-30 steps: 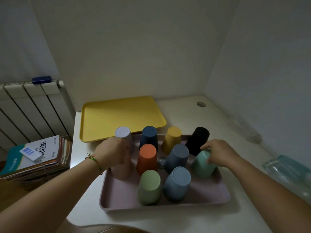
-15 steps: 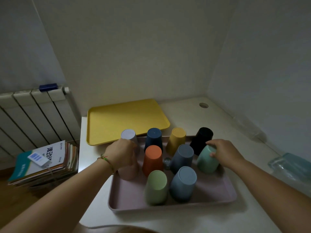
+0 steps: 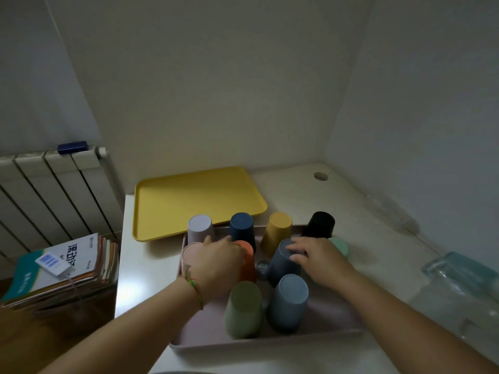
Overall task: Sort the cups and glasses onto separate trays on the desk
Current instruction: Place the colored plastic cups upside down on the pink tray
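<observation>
A pink tray (image 3: pixel 270 344) on the desk holds several upside-down plastic cups. My left hand (image 3: pixel 216 265) reaches over the tray and grips the orange cup (image 3: pixel 249 268), next to the pale pink cup (image 3: pixel 189 255). My right hand (image 3: pixel 316 257) lies over the dark slate cup (image 3: pixel 280 265), its fingers curled on the cup's top. A mint cup (image 3: pixel 339 245) peeks out behind that hand. The lilac (image 3: pixel 199 228), navy (image 3: pixel 241 225), yellow (image 3: pixel 278 228), black (image 3: pixel 320 224), green (image 3: pixel 243 306) and blue-grey (image 3: pixel 290 300) cups stand untouched. A small clear glass (image 3: pixel 261 267) sits between the cups.
A yellow tray (image 3: pixel 189 201) lies behind the pink one. Clear glassware (image 3: pixel 459 282) stands at the desk's right edge, and a clear glass (image 3: pixel 391 211) lies by the right wall. A stack of books (image 3: pixel 62 268) and a radiator (image 3: pixel 54 190) are on the left.
My left hand has moved right from the pale pink cup onto the orange cup. My right hand has left the mint cup and shifted left onto the dark slate cup.
</observation>
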